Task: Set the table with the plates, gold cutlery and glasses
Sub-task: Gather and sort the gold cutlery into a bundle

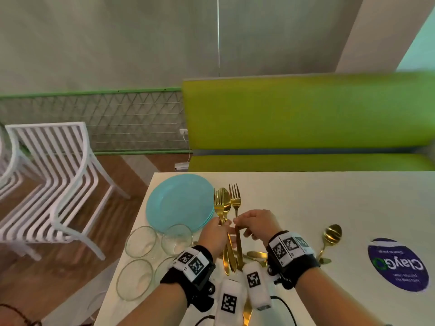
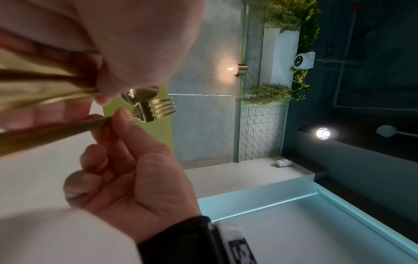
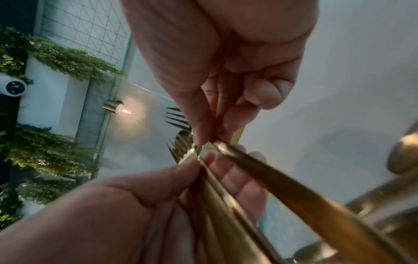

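While both hands grip gold cutlery (image 1: 222,208) (fork (image 1: 235,196) apart).

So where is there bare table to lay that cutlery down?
Free: the broad stretch of table between the bench and the lone spoon. Crowded: the near-left corner, with the plates and glasses, and loose cutlery under both hands.

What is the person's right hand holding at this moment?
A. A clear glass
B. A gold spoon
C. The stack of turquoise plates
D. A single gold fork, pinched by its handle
D: the right hand pinches the handle of a single gold fork, held apart from the bundle of gold cutlery gripped in the left hand; the glasses, turquoise plates and loose gold spoon sit untouched on the table.
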Available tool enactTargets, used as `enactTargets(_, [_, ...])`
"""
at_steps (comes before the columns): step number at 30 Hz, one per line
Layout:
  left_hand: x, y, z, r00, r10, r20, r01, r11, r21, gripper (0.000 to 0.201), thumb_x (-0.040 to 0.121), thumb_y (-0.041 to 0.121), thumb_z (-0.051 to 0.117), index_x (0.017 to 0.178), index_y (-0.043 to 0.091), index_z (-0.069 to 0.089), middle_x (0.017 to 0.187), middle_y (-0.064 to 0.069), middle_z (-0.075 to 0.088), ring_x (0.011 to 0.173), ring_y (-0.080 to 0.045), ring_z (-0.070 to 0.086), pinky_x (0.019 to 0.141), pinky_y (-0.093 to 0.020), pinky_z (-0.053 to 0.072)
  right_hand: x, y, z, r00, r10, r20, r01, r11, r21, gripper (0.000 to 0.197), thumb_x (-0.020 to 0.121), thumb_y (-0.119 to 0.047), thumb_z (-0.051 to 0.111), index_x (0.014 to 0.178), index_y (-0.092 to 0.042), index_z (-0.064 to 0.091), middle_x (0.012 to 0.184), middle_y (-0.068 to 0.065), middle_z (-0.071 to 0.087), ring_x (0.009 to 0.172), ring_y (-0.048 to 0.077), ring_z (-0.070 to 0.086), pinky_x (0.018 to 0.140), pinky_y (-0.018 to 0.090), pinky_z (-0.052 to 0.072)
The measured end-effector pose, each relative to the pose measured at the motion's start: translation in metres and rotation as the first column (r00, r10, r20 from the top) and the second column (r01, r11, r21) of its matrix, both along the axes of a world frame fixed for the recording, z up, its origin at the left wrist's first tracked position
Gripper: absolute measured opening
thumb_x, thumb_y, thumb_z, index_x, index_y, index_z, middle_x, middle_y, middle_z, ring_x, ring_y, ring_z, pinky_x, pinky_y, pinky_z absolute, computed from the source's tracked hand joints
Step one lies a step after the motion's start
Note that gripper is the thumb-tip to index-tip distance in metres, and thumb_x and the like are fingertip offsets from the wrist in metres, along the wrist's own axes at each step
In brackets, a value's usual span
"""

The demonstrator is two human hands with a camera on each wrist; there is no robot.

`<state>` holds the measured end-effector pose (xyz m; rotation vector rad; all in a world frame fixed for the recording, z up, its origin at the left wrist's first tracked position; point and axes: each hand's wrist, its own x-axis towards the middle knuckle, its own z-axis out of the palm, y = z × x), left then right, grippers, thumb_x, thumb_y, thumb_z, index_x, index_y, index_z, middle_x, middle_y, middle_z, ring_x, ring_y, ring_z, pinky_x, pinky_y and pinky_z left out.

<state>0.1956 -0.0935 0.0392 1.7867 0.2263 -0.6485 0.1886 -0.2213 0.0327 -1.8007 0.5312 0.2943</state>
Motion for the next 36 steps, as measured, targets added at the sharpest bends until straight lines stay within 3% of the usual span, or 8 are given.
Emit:
enactTargets(2, [-0.003, -0.001, -0.003, 0.997, -0.078, -0.001, 0.078, 0.996, 0.035, 0.021, 0.097, 0.02, 0.039, 0.109, 0.01, 0.054, 0.099, -0.012, 0.069, 0.08, -0.025, 0.066, 0.075, -0.039, 0.056, -0.01, 0.006, -0.002, 0.999, -0.032, -0.011, 0.032, 0.999, 0.017, 0.013, 0.08, -0.024, 0.071, 0.068, -0.02, 0.069, 0.072, -0.001, 0.07, 0.055, 0.01, 0.05, 0.05, 0.022, 0.04])
enactTargets(6, [-0.009, 0.002, -0.007, 0.992, -0.116, -0.056, 0.113, 0.992, -0.051, 0.019, 0.098, 0.019, 0.039, 0.104, 0.01, 0.055, 0.083, -0.006, 0.067, 0.07, -0.022, 0.063, 0.07, -0.035, 0.053, -0.023, 0.016, -0.004, 0.996, -0.083, -0.029, 0.083, 0.996, 0.028, 0.011, 0.081, -0.028, 0.07, 0.073, -0.021, 0.07, 0.072, -0.003, 0.068, 0.052, 0.009, 0.048, 0.049, 0.022, 0.039])
enactTargets(10, [-0.012, 0.006, -0.01, 0.992, -0.082, -0.091, 0.071, 0.991, -0.117, 0.017, 0.1, 0.019, 0.036, 0.098, 0.008, 0.05, 0.075, -0.006, 0.056, 0.054, -0.018, 0.054, 0.054, -0.029, 0.047, -0.029, 0.023, -0.008, 0.992, -0.128, -0.009, 0.128, 0.989, 0.071, 0.013, 0.082, -0.029, 0.07, 0.073, -0.02, 0.07, 0.067, -0.005, 0.063, 0.05, 0.007, 0.046, 0.048, 0.02, 0.037])
enactTargets(15, [-0.004, 0.016, -0.014, 1.0, -0.026, -0.018, 0.025, 1.0, -0.01, 0.02, 0.1, 0.024, 0.033, 0.096, 0.012, 0.048, 0.074, -0.002, 0.044, 0.054, -0.014, 0.043, 0.062, -0.033, 0.043, -0.028, 0.025, -0.019, 0.998, -0.059, -0.032, 0.05, 0.973, -0.226, 0.018, 0.082, -0.036, 0.068, 0.075, -0.02, 0.068, 0.077, -0.004, 0.068, 0.064, 0.009, 0.055, 0.061, 0.022, 0.045])
enactTargets(19, [0.008, 0.029, -0.012, 0.998, 0.005, 0.059, -0.008, 0.999, 0.054, 0.023, 0.099, 0.026, 0.035, 0.079, 0.016, 0.043, 0.071, -0.002, 0.044, 0.056, -0.016, 0.042, 0.069, -0.036, 0.043, -0.029, 0.036, -0.038, 0.938, 0.204, -0.281, -0.34, 0.702, -0.626, 0.025, 0.089, -0.026, 0.055, 0.11, -0.02, 0.067, 0.115, 0.0, 0.065, 0.104, 0.017, 0.061, 0.088, 0.026, 0.051])
enactTargets(22, [0.013, 0.037, -0.012, 0.996, -0.036, 0.085, 0.028, 0.995, 0.1, 0.02, 0.099, 0.023, 0.038, 0.08, 0.017, 0.041, 0.071, -0.001, 0.045, 0.059, -0.016, 0.045, 0.071, -0.037, 0.047, -0.028, 0.05, -0.048, 0.867, 0.278, -0.414, -0.498, 0.518, -0.696, 0.03, 0.092, -0.022, 0.048, 0.115, -0.012, 0.064, 0.117, 0.005, 0.063, 0.109, 0.022, 0.061, 0.089, 0.029, 0.049])
enactTargets(28, [0.018, 0.046, -0.011, 0.967, -0.227, 0.115, 0.185, 0.938, 0.295, 0.019, 0.098, 0.024, 0.038, 0.087, 0.014, 0.05, 0.087, -0.005, 0.055, 0.098, -0.033, 0.061, 0.096, -0.043, 0.048, -0.026, 0.051, -0.055, 0.838, 0.297, -0.457, -0.544, 0.415, -0.729, 0.025, 0.094, -0.016, 0.047, 0.112, -0.01, 0.064, 0.114, 0.006, 0.065, 0.105, 0.023, 0.063, 0.087, 0.029, 0.049])
enactTargets(36, [0.022, 0.022, 0.002, 0.921, -0.356, 0.156, 0.284, 0.89, 0.357, 0.025, 0.099, 0.024, 0.037, 0.111, 0.007, 0.051, 0.101, -0.011, 0.065, 0.097, -0.026, 0.063, 0.095, -0.043, 0.05, -0.032, 0.028, -0.018, 0.839, 0.404, -0.364, -0.517, 0.384, -0.765, 0.024, 0.092, -0.017, 0.054, 0.113, -0.015, 0.065, 0.114, 0.004, 0.062, 0.106, 0.021, 0.06, 0.09, 0.03, 0.051])
